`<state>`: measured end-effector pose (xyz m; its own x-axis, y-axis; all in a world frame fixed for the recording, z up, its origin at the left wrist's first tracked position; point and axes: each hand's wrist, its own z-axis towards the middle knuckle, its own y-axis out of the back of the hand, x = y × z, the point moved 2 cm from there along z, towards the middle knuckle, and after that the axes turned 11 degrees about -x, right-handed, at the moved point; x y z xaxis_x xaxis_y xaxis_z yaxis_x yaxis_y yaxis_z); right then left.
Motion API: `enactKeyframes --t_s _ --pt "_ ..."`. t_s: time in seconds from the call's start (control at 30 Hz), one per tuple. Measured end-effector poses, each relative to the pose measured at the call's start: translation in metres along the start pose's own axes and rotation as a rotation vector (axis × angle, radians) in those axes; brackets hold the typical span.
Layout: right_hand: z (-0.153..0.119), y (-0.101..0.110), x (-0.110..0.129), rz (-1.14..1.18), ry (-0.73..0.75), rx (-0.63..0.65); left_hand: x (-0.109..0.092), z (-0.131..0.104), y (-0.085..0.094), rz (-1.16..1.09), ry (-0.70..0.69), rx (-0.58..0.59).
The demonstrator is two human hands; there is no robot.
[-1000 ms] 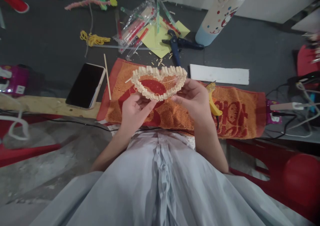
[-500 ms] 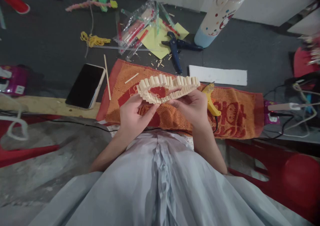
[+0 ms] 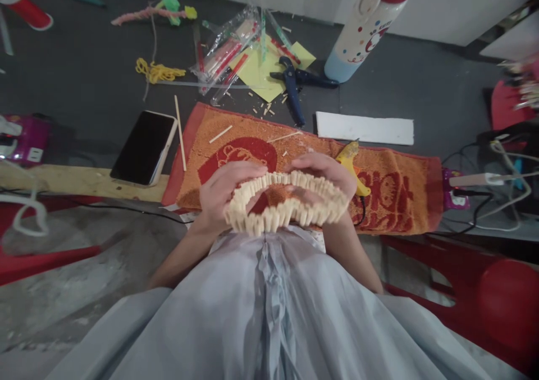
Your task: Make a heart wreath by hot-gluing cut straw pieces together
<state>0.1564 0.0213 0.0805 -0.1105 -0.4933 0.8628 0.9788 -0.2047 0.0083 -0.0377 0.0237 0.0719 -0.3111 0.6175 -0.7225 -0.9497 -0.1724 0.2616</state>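
Observation:
A ring made of short pale wooden sticks [image 3: 278, 217] is held up in front of my lap, its middle open. My left hand [image 3: 219, 192] grips its left end, with the fingers along the far side. Around the right end my right hand [image 3: 332, 178] is curled, and its palm is partly hidden by the ring. Beneath lies an orange and red towel [image 3: 189, 155] with thin loose sticks on it. A yellow glue gun [image 3: 351, 164] rests on the towel just right of my right hand.
A phone [image 3: 143, 147] lies left of the towel. Beyond it are a white strip [image 3: 365, 128], blue cutters [image 3: 292, 85], yellow paper [image 3: 261, 77], plastic packets [image 3: 229, 54], yellow string [image 3: 160, 72] and a bottle [image 3: 362, 29]. Cables run along the table's near edge.
The ring has come nearer to my body and tilted over. My fingers have shifted to its far side, and more of the towel and its loose sticks shows.

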Motion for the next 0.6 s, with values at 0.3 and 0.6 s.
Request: enactKeyframes --t_s 0.3,0.6 --pt "-0.002 0.008 0.012 -0.106 0.203 0.145 -0.012 0.002 0.002 0.006 -0.231 -0.044" --pt "-0.007 0.009 0.025 -0.225 0.331 0.134 -0.028 0.001 0.003 0.117 -0.346 -0.136"
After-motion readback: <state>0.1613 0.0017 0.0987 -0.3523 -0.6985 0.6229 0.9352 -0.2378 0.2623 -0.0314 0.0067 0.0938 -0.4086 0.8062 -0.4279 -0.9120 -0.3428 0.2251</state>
